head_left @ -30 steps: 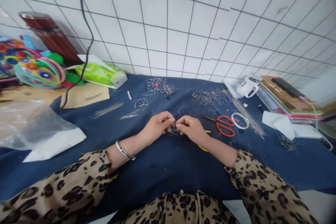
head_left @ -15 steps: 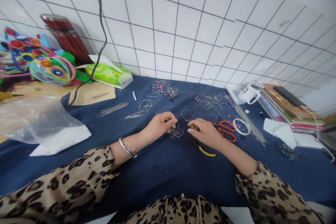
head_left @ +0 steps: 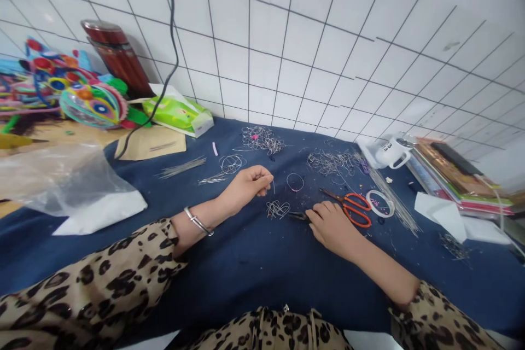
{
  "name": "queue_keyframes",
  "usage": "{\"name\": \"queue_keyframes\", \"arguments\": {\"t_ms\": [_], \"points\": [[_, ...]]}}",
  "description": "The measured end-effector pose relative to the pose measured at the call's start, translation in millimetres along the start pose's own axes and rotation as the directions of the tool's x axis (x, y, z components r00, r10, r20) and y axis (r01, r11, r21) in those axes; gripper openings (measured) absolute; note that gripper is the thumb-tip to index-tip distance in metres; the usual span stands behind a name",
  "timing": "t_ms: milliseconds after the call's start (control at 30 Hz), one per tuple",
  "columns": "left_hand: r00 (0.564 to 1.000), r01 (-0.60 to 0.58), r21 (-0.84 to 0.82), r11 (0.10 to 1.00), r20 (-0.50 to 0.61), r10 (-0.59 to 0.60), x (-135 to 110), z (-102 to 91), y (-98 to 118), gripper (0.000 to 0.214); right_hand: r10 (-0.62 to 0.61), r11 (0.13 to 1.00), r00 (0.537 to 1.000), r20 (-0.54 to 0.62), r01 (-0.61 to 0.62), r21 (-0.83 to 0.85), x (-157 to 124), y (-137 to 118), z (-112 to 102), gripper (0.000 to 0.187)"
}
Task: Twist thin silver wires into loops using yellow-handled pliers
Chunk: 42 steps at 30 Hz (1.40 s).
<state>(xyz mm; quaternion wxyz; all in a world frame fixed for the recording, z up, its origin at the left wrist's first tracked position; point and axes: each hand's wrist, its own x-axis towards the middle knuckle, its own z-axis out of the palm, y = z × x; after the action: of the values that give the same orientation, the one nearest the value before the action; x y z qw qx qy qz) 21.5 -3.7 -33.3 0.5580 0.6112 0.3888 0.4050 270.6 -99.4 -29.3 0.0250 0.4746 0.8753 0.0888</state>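
My left hand (head_left: pixel 253 181) is raised over the blue cloth, thumb and fingertips pinched on a short piece of thin wire (head_left: pixel 273 188) that hangs down. Below it lies a small tangle of silver wire loops (head_left: pixel 278 209). My right hand (head_left: pixel 330 225) is closed over a pair of pliers (head_left: pixel 299 215); their dark jaws point left towards the tangle, and the handles are hidden under the palm. Between and beyond the hands rests a wire ring (head_left: pixel 295 182) with small pink beads. Orange-handled scissors (head_left: pixel 356 209) lie just beyond my right hand.
A white ring-shaped dish (head_left: pixel 380 204) of beads stands right of the scissors. Wire heaps (head_left: pixel 262 139) and straight wire bundles (head_left: pixel 182 167) lie farther back. A mug (head_left: pixel 391 153) and stacked books (head_left: pixel 459 175) stand right; a plastic bag (head_left: pixel 61 175) and red thermos (head_left: pixel 118 57) are left.
My right hand has come down and right onto the pliers, covering their yellow handle. My left hand has lifted slightly away from the wire tangle, which now lies on the cloth.
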Motion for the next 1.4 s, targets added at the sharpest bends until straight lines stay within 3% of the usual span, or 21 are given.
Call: {"name": "queue_keyframes", "arguments": {"t_ms": [167, 267, 300, 367, 433, 467, 533, 633, 700, 767, 867, 1000, 1167, 1400], "points": [[0.998, -0.031, -0.019, 0.999, 0.045, 0.032, -1.6, -0.7, 11.2, 0.021, 0.088, 0.991, 0.985, -0.147, -0.072, 0.113, 9.3, 14.1, 19.1, 0.021], [0.998, -0.038, -0.025, 0.999, 0.054, 0.040, -3.9, 1.0, 20.5, 0.021, 0.274, 0.911, 0.942, -0.192, -0.191, 0.365, 12.1, 16.4, 13.2, 0.020], [0.997, -0.044, -0.019, 0.999, 0.058, 0.045, -3.9, 1.3, 24.7, 0.020, 0.362, 0.841, 0.917, -0.165, -0.245, 0.483, 12.5, 16.2, 8.0, 0.022], [0.996, -0.053, 0.021, 0.998, 0.075, 0.051, -1.5, 1.2, 35.5, 0.020, 0.442, 0.604, 0.897, 0.023, -0.317, 0.731, 13.6, 15.2, -5.0, 0.029], [0.992, -0.059, 0.093, 0.994, 0.116, 0.048, 4.6, 0.7, 50.1, 0.019, 0.358, 0.386, 0.914, 0.190, -0.331, 0.861, 16.8, 15.3, -19.4, 0.033], [0.988, -0.072, 0.124, 0.990, 0.142, 0.055, 8.9, 0.6, 58.8, 0.019, 0.338, 0.353, 0.922, 0.191, -0.312, 0.882, 19.7, 16.3, -26.6, 0.034], [0.983, -0.110, 0.151, 0.982, 0.162, 0.085, 18.8, 1.8, 78.2, 0.019, 0.374, 0.428, 0.926, 0.042, -0.213, 0.878, 28.2, 20.3, -40.9, 0.031], [0.973, -0.189, 0.086, 0.978, 0.148, 0.175, 32.3, 7.9, 107.1, 0.018, 0.460, 0.675, 0.838, -0.293, -0.116, 0.729, 44.7, 30.9, -61.5, 0.028], [0.966, -0.223, 0.025, 0.974, 0.140, 0.218, 38.3, 14.0, 120.7, 0.018, 0.388, 0.830, 0.769, -0.508, -0.052, 0.555, 54.8, 39.0, -73.0, 0.026], [0.963, -0.231, -0.015, 0.973, 0.141, 0.231, 41.8, 19.4, 126.4, 0.018, 0.260, 0.943, 0.717, -0.647, -0.044, 0.330, 62.2, 46.2, -79.9, 0.025], [0.964, -0.220, -0.038, 0.975, 0.146, 0.224, 44.3, 22.3, 120.5, 0.018, 0.108, 0.994, 0.701, -0.705, -0.083, 0.070, 68.1, 53.9, -77.1, 0.025], [0.976, -0.178, -0.025, 0.984, 0.121, 0.180, 47.9, 16.7, 99.8, 0.020, 0.068, 0.998, 0.650, -0.757, -0.057, 0.041, 72.4, 60.7, -53.8, 0.026], [0.989, -0.068, -0.027, 0.997, 0.126, 0.071, 58.1, 10.7, 80.1, 0.021, 0.041, 0.998, 0.670, -0.741, -0.067, -0.006, 77.5, 67.5, -29.9, 0.027], [0.994, -0.018, -0.024, 1.000, 0.105, 0.020, 61.7, 12.9, 73.7, 0.022, -0.091, 0.969, 0.707, -0.702, -0.100, -0.227, 73.5, 73.3, -27.1, 0.028]]}}
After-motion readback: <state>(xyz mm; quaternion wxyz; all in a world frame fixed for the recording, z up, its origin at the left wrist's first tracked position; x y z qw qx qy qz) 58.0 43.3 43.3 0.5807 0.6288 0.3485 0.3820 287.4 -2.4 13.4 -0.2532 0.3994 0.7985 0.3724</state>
